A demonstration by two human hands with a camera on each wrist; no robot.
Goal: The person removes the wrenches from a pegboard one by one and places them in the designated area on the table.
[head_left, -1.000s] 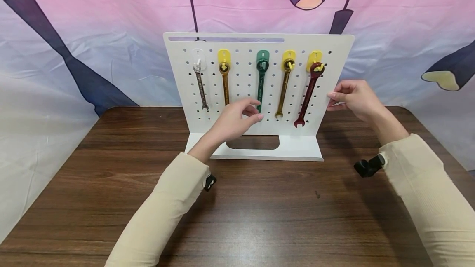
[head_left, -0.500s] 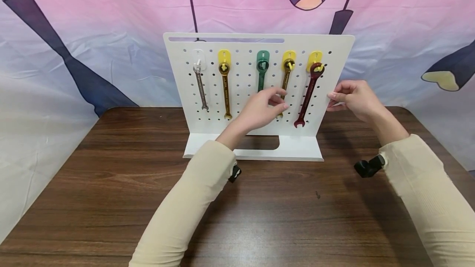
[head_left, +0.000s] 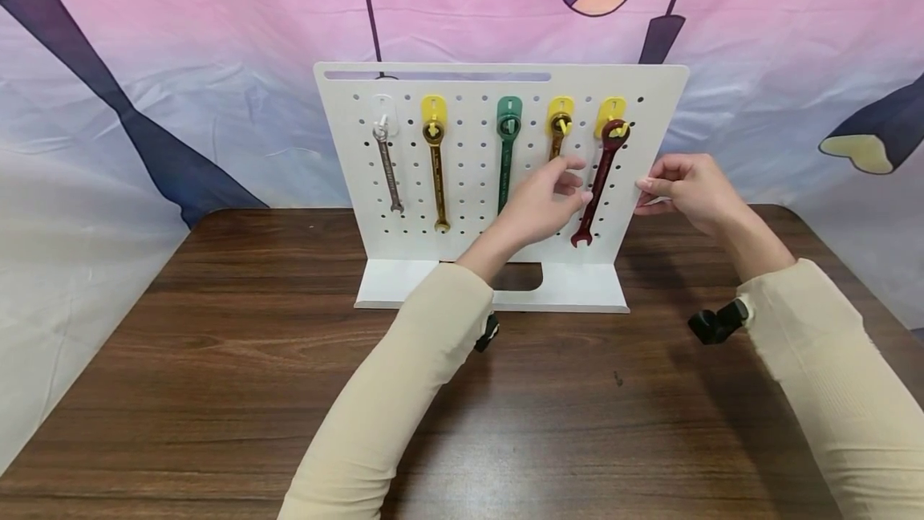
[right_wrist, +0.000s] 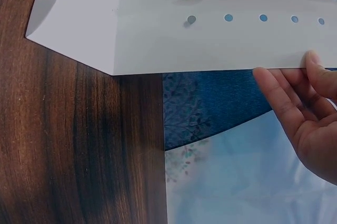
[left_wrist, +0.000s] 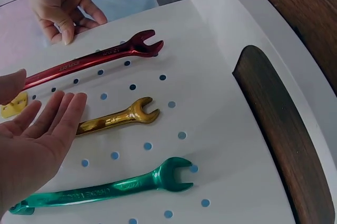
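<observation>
A white pegboard stand (head_left: 462,243) bears several wrenches on hooks. From left to right hang a silver wrench (head_left: 390,175), a gold wrench (head_left: 437,183), a green wrench (head_left: 506,159), a second gold wrench (left_wrist: 116,120) and a dark red wrench (head_left: 596,183). My left hand (head_left: 545,203) hovers before the second gold wrench, covering much of it in the head view. Its fingers are loosely bent and hold nothing, with the thumb tip overlapping the red wrench. My right hand (head_left: 689,191) pinches the board's right edge, thumb in front and fingers behind, as the right wrist view shows.
The stand rests on a dark brown wooden table (head_left: 534,408). Yellow hooks (head_left: 434,109), a green hook (head_left: 509,107) and a clear hook (head_left: 385,107) hold the wrenches. A patterned pink and blue cloth (head_left: 238,38) hangs behind the table.
My left hand has moved right across the board, from before the green wrench to between the second gold and red wrenches. My right hand stays at the board's edge.
</observation>
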